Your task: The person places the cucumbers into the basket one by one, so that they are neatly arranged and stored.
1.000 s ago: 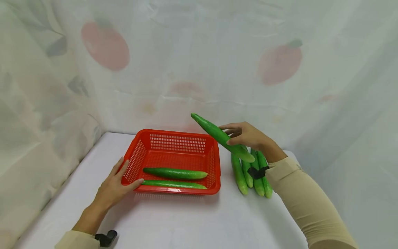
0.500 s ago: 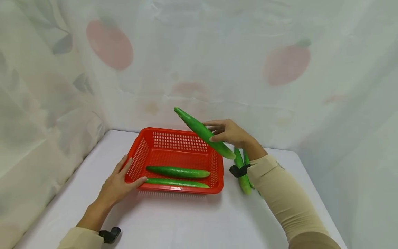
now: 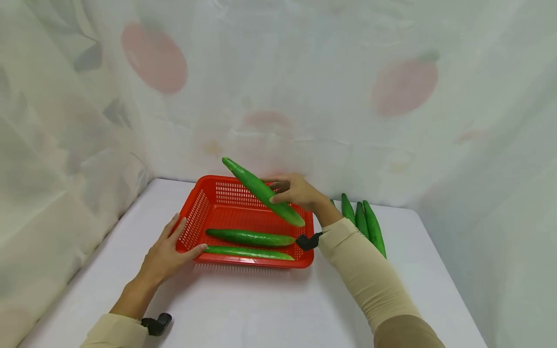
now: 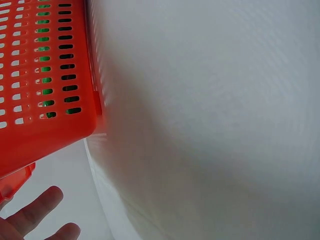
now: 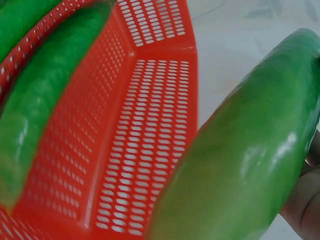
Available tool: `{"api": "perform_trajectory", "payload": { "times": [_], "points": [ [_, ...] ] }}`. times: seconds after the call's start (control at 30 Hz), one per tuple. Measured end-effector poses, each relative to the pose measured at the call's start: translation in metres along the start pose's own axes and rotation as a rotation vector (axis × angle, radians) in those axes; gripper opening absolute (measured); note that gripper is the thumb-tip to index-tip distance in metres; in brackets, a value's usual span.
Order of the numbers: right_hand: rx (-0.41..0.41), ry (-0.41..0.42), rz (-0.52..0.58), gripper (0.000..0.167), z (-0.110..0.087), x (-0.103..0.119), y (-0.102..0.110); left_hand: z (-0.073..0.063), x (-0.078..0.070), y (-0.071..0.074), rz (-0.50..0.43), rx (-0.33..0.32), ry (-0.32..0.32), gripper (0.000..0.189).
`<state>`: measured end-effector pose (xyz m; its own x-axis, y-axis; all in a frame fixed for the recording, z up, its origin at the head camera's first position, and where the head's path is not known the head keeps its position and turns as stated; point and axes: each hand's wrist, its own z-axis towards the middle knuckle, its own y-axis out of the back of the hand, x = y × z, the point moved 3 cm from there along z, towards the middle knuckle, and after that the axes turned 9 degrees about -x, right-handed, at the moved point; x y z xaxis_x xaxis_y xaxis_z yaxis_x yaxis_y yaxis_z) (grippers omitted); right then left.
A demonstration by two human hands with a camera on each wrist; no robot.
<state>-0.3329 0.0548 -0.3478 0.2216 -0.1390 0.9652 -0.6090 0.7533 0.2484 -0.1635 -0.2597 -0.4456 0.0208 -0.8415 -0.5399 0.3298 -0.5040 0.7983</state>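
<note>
A green cucumber (image 3: 256,187) is pinched between the thumb and fingers of my right hand (image 3: 298,193), tilted above the back right of the red basket (image 3: 243,262). Its pale end fills much of the right wrist view, over the slotted basket wall (image 5: 145,145). Two more cucumbers lie side by side in the front of the basket: a darker one (image 3: 250,237) and one (image 3: 248,252) along the front wall. My left hand (image 3: 163,256) rests at the basket's left front corner, fingers spread, thumb on the rim. The left wrist view shows its fingers (image 4: 37,210) beside the basket.
Several cucumbers (image 3: 373,227) lie on the white table (image 3: 261,309) to the right of the basket, partly hidden behind the right sleeve (image 3: 365,270). A pale curtain (image 3: 304,96) with red fruit prints hangs behind the table's back edge.
My right hand has carried the cucumber leftward from above the pile at the right to over the basket. The left hand stays at the basket's corner.
</note>
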Motion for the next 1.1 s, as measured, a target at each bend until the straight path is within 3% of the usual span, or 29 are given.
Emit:
{"api": "perform_trajectory", "payload": {
  "times": [0.27, 0.5, 0.83, 1.1],
  "points": [
    [-0.017, -0.099, -0.002, 0.055, 0.009, -0.027, -0.017, -0.003, -0.001, -0.003, -0.014, -0.001, 0.007, 0.103],
    [0.028, -0.078, 0.013, 0.053, 0.014, -0.04, -0.03, -0.006, -0.002, -0.003, -0.011, -0.002, 0.009, 0.103],
    [0.049, -0.079, -0.116, 0.052, 0.017, -0.057, -0.036, -0.008, -0.006, -0.004, -0.011, 0.001, 0.002, 0.104],
    [0.1, -0.127, -0.211, 0.051, 0.022, -0.072, -0.046, -0.009, -0.006, -0.002, -0.014, -0.01, -0.009, 0.103]
  ]
}}
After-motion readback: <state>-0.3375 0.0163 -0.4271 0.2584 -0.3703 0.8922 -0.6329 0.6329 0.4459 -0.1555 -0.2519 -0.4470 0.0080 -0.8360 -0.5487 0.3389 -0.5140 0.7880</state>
